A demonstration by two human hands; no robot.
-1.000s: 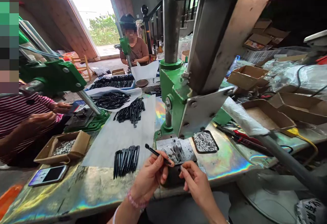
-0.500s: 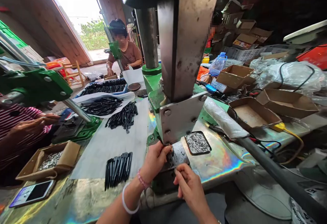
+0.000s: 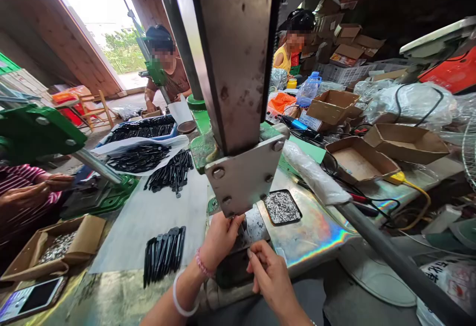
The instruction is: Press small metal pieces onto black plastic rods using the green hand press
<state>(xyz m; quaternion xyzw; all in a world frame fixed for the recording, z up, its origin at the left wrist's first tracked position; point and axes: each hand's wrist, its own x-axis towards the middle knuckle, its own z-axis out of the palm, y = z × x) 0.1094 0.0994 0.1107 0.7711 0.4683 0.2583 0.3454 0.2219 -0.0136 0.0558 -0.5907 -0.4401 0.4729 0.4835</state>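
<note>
Beneath the metal plate (image 3: 247, 172) of a green lever press (image 3: 203, 150), my left hand (image 3: 222, 234) is closed, thumb against fingers, at the press's work area. Whatever those fingers grip is hidden. My right hand (image 3: 269, 269) is just in front of the metal block (image 3: 255, 227), thumb and index finger pinched together; anything between them is too small to make out. Close behind it on the right lies a square tray (image 3: 282, 207) of small silvery metal pieces. A neat row of flat black strips (image 3: 164, 254) lies on white paper left of my left hand.
The press's long lever (image 3: 394, 251) slants along my right side. More black strips (image 3: 137, 157) are heaped farther back. A cardboard box (image 3: 55, 249) of metal pieces and a phone (image 3: 35, 298) lie left. Co-workers sit left and behind. Open cardboard boxes (image 3: 360, 162) stand right.
The camera view has shifted, bringing a person in yellow into sight behind the press. Both hands keep nearly the same pose at the press, with the right fingers slightly nearer the metal block.
</note>
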